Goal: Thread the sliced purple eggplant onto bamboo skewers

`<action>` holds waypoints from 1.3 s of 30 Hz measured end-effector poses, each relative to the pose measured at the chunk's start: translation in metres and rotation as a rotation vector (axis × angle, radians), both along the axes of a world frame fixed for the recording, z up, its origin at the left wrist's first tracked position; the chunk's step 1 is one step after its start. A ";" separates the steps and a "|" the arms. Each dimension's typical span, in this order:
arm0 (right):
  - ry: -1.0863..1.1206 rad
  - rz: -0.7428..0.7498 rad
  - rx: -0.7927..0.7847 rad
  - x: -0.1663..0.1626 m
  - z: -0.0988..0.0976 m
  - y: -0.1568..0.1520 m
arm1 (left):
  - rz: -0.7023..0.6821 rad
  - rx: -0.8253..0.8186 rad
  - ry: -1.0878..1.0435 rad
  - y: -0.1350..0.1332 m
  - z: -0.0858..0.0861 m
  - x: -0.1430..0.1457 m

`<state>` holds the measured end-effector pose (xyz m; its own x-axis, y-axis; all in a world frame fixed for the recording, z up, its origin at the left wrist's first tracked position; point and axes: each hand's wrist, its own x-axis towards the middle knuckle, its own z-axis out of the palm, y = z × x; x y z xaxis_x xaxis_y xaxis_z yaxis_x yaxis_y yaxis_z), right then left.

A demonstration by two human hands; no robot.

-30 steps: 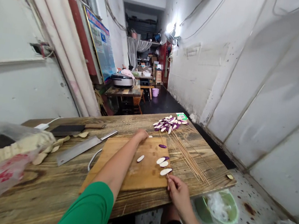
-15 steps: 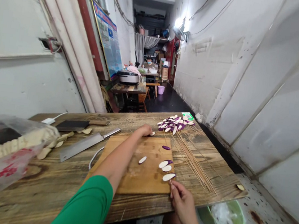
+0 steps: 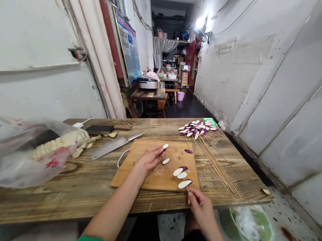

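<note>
My left hand [image 3: 151,157] is over the wooden cutting board [image 3: 138,164], its fingertips pinching a pale eggplant slice [image 3: 165,146]. Just below those fingers, another eggplant slice [image 3: 165,161] lies on the board. At the board's near right corner my right hand [image 3: 200,205] grips the end of a thin skewer [image 3: 188,188]. An oval slice with purple skin [image 3: 184,184] sits at the skewer, right above my fingers. A small cluster of slices [image 3: 182,175] lies beyond it; I cannot tell whether the skewer passes through them. Farther up is a purple-skinned piece [image 3: 188,151].
Loose skewers [image 3: 216,166] lie right of the board, below a pile of eggplant slices [image 3: 197,129]. A cleaver [image 3: 110,147], a darker knife [image 3: 99,129] and a plastic bag with pale slices [image 3: 58,143] are on the left. A green bin [image 3: 266,233] stands below; a person [image 3: 167,68] sits far back.
My left hand has come back from the board's far edge to over its middle, bringing an eggplant slice. My right hand still holds the skewer. The view has shifted slightly left.
</note>
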<state>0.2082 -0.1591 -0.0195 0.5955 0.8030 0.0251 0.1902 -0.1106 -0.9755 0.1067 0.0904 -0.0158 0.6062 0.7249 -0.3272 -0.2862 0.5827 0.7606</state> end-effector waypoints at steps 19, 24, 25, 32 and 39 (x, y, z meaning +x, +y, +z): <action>-0.130 0.058 -0.058 -0.024 0.007 -0.025 | 0.067 -0.167 -0.115 -0.052 0.004 -0.030; -0.156 0.068 -0.057 -0.021 0.007 -0.025 | 0.022 -0.141 -0.093 -0.054 0.009 -0.030; -0.161 0.069 -0.060 -0.020 0.007 -0.025 | 0.018 -0.138 -0.094 -0.055 0.010 -0.030; -0.176 0.079 -0.075 -0.018 0.005 -0.026 | 0.041 -0.100 -0.109 -0.055 0.012 -0.029; -0.192 0.089 -0.082 -0.018 0.004 -0.026 | 0.047 -0.097 -0.109 -0.056 0.013 -0.030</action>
